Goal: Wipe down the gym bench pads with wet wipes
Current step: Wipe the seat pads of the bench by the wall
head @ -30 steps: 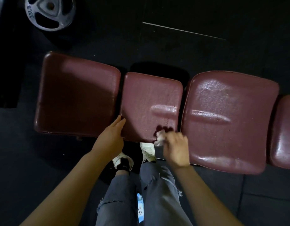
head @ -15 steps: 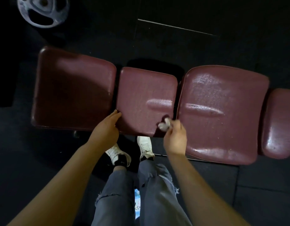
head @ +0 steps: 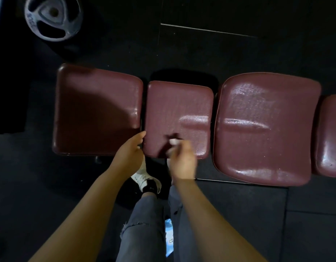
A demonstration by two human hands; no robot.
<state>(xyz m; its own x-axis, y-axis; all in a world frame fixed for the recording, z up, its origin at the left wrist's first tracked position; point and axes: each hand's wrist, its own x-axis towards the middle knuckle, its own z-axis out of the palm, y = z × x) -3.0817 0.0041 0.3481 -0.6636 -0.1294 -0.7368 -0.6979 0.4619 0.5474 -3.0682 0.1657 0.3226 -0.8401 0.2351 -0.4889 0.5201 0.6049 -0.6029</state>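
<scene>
Currently, four maroon pads are in view on the gym bench, set in a row from left to right. The left pad [head: 97,110] is large and mostly in shadow. The small pad [head: 179,110] sits second, just beside it across a narrow gap. The large pad [head: 267,127] is third and shows glossy wet-looking streaks. The far-right pad [head: 331,137] is cut off by the frame edge.

One wet wipe [head: 173,142], white and bunched, lies against the near part of the small pad. The right hand [head: 182,161] holds it; its grip is closed around the wipe, with the fingers curled, though motion blur hides the exact finger placement. The left hand [head: 130,154] rests at the gap between the left pad and the small pad, fingers extended and relaxed, holding nothing.

One grey weight plate [head: 53,17] lies on the dark floor [head: 238,53] at upper left, well apart from the bench. One white shoe [head: 145,178] is plainly seen below the bench edge; a second is mostly hidden behind the right hand. Two legs in grey jeans [head: 144,233] stand at the near side. One light-blue packet [head: 169,237] shows between the legs; its label cannot be read.
</scene>
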